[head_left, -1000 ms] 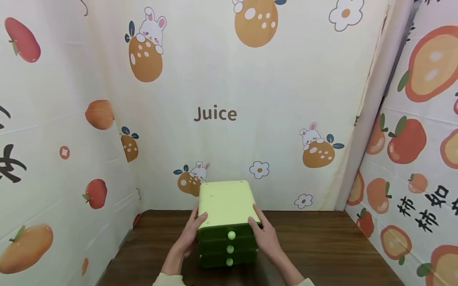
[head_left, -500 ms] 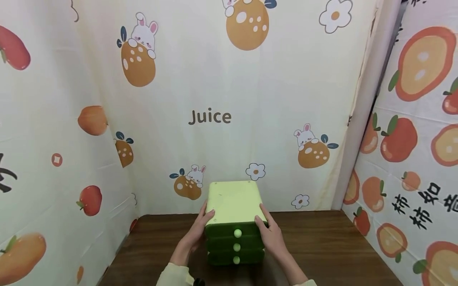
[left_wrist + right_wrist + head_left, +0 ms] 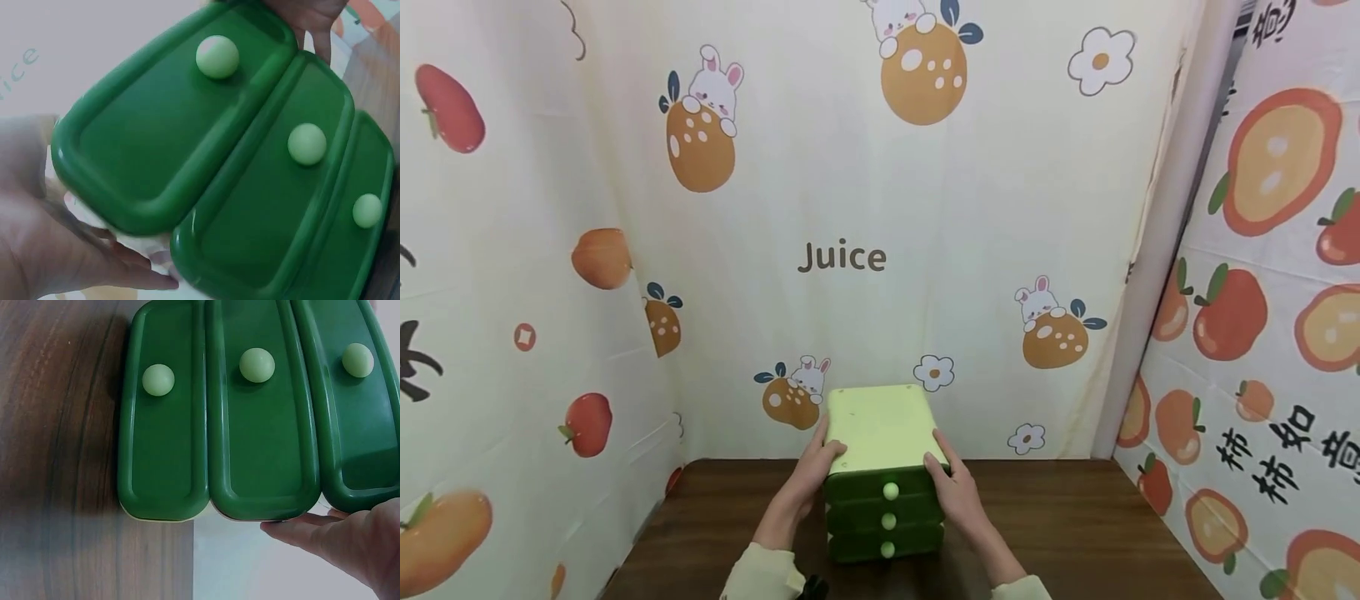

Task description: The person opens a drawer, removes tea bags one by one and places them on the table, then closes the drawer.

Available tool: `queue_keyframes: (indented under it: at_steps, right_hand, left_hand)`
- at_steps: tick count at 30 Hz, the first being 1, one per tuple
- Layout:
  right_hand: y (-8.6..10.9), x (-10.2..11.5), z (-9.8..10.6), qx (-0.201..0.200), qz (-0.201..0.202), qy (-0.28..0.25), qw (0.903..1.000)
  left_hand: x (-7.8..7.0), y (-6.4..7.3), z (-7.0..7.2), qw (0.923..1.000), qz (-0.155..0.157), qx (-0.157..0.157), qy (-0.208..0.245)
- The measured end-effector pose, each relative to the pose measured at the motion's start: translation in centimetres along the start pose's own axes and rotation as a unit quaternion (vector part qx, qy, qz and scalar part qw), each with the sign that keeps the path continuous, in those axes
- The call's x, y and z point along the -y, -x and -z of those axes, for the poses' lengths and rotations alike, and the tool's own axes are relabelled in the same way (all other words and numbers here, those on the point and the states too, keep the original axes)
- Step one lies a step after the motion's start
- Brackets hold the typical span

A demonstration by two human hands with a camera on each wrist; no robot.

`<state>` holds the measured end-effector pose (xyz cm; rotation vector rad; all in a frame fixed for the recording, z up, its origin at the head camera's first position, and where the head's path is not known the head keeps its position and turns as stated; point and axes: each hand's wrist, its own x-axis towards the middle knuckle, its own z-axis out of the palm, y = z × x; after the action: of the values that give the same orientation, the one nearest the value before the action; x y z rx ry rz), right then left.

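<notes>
A small three-drawer storage box (image 3: 883, 429) with a pale green top and dark green drawer fronts is held between both hands. Its three drawers look closed, each with a round light-green knob (image 3: 891, 491). My left hand (image 3: 805, 479) grips the left side, thumb at the top edge and fingers along the side wall. On the other side my right hand (image 3: 958, 496) grips likewise, its thumb near the front top corner. The right wrist view has the right fingers (image 3: 294, 531) against the box's side. Whether the base touches the table cannot be told.
The box is over a dark brown wooden table (image 3: 1037, 533). A cream curtain (image 3: 970, 208) printed with fruit and rabbits hangs behind it, and fruit-printed sheets (image 3: 497, 275) enclose the sides.
The box and both hands shifted slightly right in view, then slightly back left, while the head view also moved. Both hands keep their hold on the sides.
</notes>
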<state>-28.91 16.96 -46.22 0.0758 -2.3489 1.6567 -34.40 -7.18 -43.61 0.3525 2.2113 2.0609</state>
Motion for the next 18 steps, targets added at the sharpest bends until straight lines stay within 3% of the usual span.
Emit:
queue_keyframes:
  at_steps: [5, 13, 18]
  right_hand:
    - [-0.2, -0.2, -0.7, 0.0, 0.005, -0.004, 1.0]
    - [-0.4, -0.2, -1.3, -0.009, -0.006, -0.007, 0.9999]
    - [-0.5, 0.0, -0.7, 0.0, 0.006, 0.035, 0.9994]
  left_hand:
    - [-0.1, -0.8, -0.2, 0.9996, 0.007, -0.016, -0.021]
    - [0.5, -1.3, 0.6, 0.9994, 0.021, 0.002, -0.029]
    - [0.6, -1.8, 0.7, 0.9995, 0.022, 0.018, -0.011]
